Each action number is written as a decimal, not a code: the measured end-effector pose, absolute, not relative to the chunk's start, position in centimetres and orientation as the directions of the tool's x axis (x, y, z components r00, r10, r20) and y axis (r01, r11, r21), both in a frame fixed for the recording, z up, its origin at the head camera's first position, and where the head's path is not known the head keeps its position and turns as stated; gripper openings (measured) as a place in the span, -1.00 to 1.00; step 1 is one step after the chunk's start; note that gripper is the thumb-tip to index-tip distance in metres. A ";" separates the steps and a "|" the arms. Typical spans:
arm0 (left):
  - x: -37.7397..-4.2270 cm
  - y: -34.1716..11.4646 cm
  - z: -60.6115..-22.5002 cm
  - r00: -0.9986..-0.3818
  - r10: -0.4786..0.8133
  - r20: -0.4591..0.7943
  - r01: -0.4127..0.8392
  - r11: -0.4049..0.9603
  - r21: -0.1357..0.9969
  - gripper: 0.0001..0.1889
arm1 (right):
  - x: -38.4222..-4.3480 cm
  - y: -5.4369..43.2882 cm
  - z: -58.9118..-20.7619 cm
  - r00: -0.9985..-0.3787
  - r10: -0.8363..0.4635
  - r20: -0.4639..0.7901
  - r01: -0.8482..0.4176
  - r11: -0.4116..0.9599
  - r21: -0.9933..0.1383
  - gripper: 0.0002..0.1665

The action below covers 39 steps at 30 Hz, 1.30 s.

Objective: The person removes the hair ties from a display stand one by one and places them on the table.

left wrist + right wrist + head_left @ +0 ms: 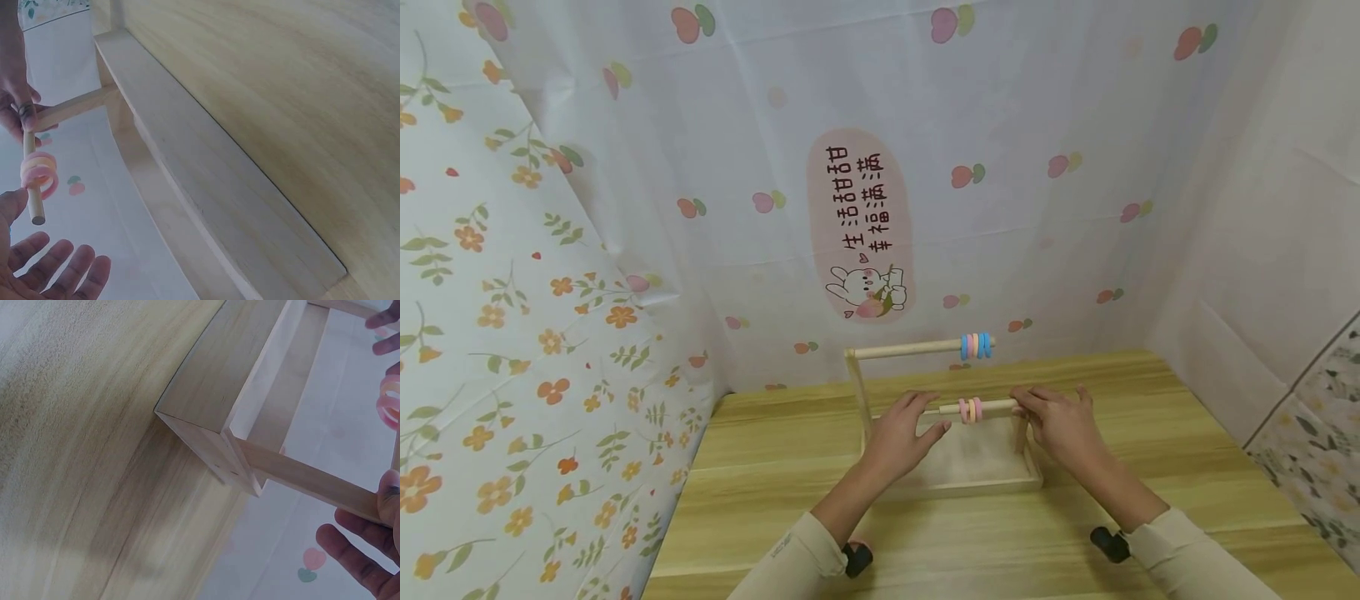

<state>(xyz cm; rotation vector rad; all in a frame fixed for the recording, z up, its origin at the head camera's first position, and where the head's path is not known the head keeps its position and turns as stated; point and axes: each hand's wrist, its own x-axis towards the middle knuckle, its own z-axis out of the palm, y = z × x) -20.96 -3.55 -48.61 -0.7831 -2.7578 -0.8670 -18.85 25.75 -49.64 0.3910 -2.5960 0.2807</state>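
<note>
At the wooden rack [962, 487], the right hand [1063, 425] pinches its right post [1021, 435] where the lower dowel [1000, 405] joins, presumably for steadiness. The left hand [897, 437], fingers spread, is by the dowel's free end; thumb contact is unclear. Pink and cream rings [972, 410] encircle that dowel.

a wood-grain tabletop [745, 517] lies beneath the left hand [895, 437] and right hand [1063, 425]. beyond them hangs a pale, creased sheet [1037, 100] with fruit-like prints and a pink oval [859, 229] bearing lettering and a rabbit. orange-flowered cloth [550, 317] covers the left hand's side; past the right hand, a plain pale panel [1240, 250], perhaps fabric, stands in soft light.
</note>
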 end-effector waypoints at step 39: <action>-22.4 -0.8 -48.2 -0.848 0.471 0.245 0.527 0.697 0.486 -0.52 | -18.7 25.8 -49.7 -0.857 -0.205 0.472 -0.298 0.945 -0.131 -0.67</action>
